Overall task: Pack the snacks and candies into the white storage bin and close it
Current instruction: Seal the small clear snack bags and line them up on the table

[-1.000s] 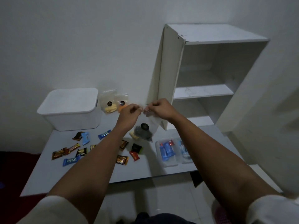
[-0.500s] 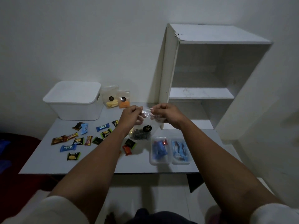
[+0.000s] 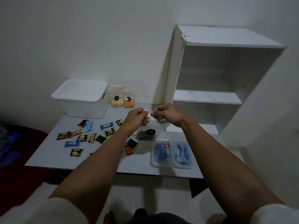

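My left hand (image 3: 135,118) and my right hand (image 3: 166,114) both pinch the top edge of a clear plastic snack bag (image 3: 149,128) with dark pieces and a black sticker, held just above the table. The white storage bin (image 3: 80,105) stands at the back left with its lid on. Two more clear snack bags (image 3: 121,99) lean against the wall beside it. Several wrapped candies (image 3: 90,136) lie scattered on the grey table (image 3: 48,159). Two clear trays of blue-wrapped snacks (image 3: 171,154) rest near the front right edge.
A white shelf unit (image 3: 208,97) stands at the right end of the table against the wall. A dark red surface (image 3: 19,167) lies low at the left. White floor tiles show under the table's front edge.
The view has shifted, so the table sits lower and more to the right in the frame. Both hands stay together on the bag's top edge, now a little lower over the table.
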`<state>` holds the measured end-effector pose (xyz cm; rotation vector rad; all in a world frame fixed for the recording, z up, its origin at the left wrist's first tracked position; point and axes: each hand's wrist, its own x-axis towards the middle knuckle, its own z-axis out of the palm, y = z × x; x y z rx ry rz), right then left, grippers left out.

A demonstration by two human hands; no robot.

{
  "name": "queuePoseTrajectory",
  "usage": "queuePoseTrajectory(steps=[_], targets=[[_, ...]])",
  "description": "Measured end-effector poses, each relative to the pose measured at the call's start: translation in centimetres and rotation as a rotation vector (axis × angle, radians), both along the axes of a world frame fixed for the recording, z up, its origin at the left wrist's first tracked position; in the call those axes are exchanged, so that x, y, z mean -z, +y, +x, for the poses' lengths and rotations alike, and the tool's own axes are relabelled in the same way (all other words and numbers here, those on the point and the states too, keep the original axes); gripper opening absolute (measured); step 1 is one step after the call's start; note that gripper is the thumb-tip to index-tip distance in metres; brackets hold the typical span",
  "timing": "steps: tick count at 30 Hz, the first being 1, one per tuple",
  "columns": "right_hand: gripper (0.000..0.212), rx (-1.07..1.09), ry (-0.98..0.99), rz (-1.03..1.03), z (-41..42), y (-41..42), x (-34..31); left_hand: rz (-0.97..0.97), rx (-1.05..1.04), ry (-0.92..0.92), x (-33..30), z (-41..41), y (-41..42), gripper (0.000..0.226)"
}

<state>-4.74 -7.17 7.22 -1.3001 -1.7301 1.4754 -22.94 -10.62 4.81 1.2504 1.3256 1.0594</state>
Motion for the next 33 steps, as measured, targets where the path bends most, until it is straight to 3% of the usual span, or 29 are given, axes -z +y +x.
queuePoseTrajectory(steps=[4,11,16,22,28,33], targets=[[0.010,-0.005,-0.024,-0.001,-0.9,0.2,0.1,0.017,0.009,0.027,0.2,-0.6,0.3,0.022],[0.013,0.107,0.050,-0.020,-2.1,1.0,1.5,0.036,-0.113,0.026,1.0,-3.4,2.2,0.029],[0.018,0.099,0.152,-0.067,-4.7,1.7,1.6,-0.045,-0.047,-0.101,0.9,-5.2,3.0,0.022],[0.013,0.209,0.183,-0.118,-8.0,3.7,1.3,0.009,-0.057,-0.057,0.6,-9.4,6.0,0.012],[0.020,0.260,0.257,-0.104,-11.9,5.8,1.3,-0.008,-0.059,-0.042,0.1,-13.2,8.6,0.016],[0.011,0.297,0.270,-0.079,-14.5,7.1,1.2,0.032,-0.060,-0.031,-0.1,-16.3,10.7,0.019]])
